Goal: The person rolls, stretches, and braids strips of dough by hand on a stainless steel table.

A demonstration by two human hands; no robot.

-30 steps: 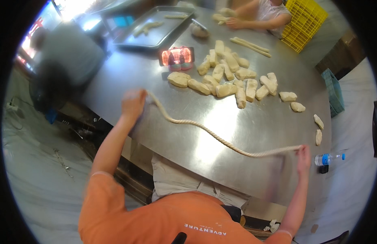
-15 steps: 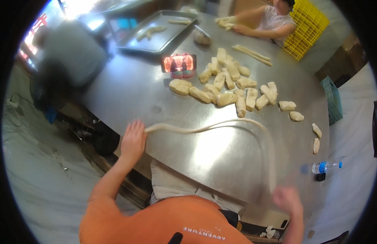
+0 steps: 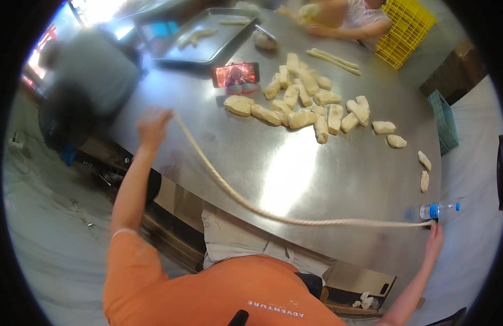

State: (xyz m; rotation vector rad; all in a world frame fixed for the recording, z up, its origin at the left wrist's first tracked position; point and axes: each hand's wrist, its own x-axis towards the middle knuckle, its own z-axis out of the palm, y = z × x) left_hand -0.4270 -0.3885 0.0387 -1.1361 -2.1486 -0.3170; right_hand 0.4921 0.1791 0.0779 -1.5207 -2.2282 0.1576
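A long thin dough rope [image 3: 246,204], twisted along its length, sags in a curve between my two hands over the near part of the metal table [image 3: 235,149]. Its left end is gripped in my left hand [image 3: 152,126], raised at the table's left side. My right hand [image 3: 435,238] pinches the other end at the far right, close to a water bottle [image 3: 439,210]. Beyond the rope lies a pile of thick dough pieces [image 3: 301,119], with several smaller dough pieces [image 3: 384,127] trailing off to the right.
A propped phone [image 3: 236,75] stands behind the pile. A metal tray [image 3: 208,54] with shaped dough sits at the far left. Two dough strips [image 3: 334,62] lie near a co-worker's arms [image 3: 343,31]. Yellow crates [image 3: 406,27] and a green crate [image 3: 443,122] stand beyond the table's edge.
My left hand has lifted up and left from the table, now gripping the rope's end. My right hand has swung outward to the right. The rope now looks twisted and stretched wide.
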